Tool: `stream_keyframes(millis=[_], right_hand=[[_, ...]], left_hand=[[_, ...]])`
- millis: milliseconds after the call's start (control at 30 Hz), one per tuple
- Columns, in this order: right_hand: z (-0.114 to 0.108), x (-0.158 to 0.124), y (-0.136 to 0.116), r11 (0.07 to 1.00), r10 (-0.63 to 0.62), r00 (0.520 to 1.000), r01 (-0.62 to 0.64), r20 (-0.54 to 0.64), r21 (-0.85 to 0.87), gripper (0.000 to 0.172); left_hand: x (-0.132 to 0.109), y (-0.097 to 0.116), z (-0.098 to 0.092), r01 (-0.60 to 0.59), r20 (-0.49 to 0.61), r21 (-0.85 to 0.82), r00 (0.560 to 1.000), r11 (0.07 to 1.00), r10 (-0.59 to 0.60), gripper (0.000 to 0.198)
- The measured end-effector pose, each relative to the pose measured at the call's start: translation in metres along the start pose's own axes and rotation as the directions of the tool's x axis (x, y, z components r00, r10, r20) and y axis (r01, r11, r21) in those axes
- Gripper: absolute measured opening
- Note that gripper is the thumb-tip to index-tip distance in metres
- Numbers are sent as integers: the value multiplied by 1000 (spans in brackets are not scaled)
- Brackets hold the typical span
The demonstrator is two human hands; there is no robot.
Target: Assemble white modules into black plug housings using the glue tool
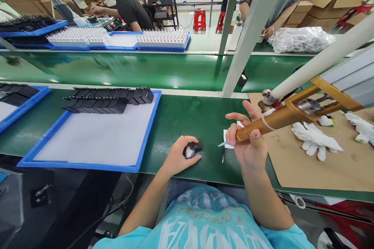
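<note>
Small black part (191,150) with a pale face rests on the green counter (187,116), just in front of the person; the left hand (178,157) has its fingers clamped round it, probably to steady it; the right hand (249,146) grips the barrel of a gold dispensing tool (280,118), two fingers splayed loose, the tool's blue tip (222,144) near the part, apart from it; the tool's rear is cut off; what the pale face carries is too small to read; more black parts (108,99) line a blue tray (78,164).
</note>
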State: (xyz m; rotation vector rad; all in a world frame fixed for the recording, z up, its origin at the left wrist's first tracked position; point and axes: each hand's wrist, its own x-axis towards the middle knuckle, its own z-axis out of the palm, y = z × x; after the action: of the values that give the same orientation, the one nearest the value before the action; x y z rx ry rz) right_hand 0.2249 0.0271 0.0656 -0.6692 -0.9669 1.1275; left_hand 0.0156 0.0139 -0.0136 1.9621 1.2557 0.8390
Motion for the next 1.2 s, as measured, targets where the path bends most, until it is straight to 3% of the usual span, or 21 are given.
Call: stream_keyframes(millis=[100, 200, 400, 600, 733, 867, 1033, 1100, 1200], right_hand=[[1, -1, 0, 1000, -18, 999, 18, -46, -1, 48], [2, -1, 0, 1000, -27, 997, 27, -78, -1, 48], [11, -1, 2, 998, 39, 999, -37, -37, 43, 58], [23, -1, 6, 997, 12, 1000, -14, 15, 72, 47], [25, 0, 7, 998, -1, 1000, 0, 12, 70, 45], [26, -1, 7, 994, -3, 1000, 1, 19, 105, 41], [30, -2, 9, 992, -12, 1000, 10, 17, 128, 43], [31, -3, 11, 992, -19, 1000, 18, 4, 127, 42], [31, -4, 12, 991, -23, 1000, 23, -3, 132, 41]], left_hand=[[0, 2, -1, -38, -34, 73, 999, 997, 40, 38], [-5, 1, 0, 32, -103, 121, 994, 992, -19, 51], [-18, -2, 4, 198, -122, -57, 971, 979, -203, 61], [-26, 10, 20, 105, -131, -10, 986, 994, -106, 50], [-33, 12, 26, 125, -174, 17, 977, 992, -121, 52], [-34, 6, 30, 117, -230, 56, 968, 992, -101, 42], [-26, 4, 35, 116, -157, 19, 981, 993, -112, 35], [-24, 5, 33, 159, -131, -17, 978, 987, -159, 46], [-17, 5, 24, 190, -28, -58, 981, 980, -192, 84]])
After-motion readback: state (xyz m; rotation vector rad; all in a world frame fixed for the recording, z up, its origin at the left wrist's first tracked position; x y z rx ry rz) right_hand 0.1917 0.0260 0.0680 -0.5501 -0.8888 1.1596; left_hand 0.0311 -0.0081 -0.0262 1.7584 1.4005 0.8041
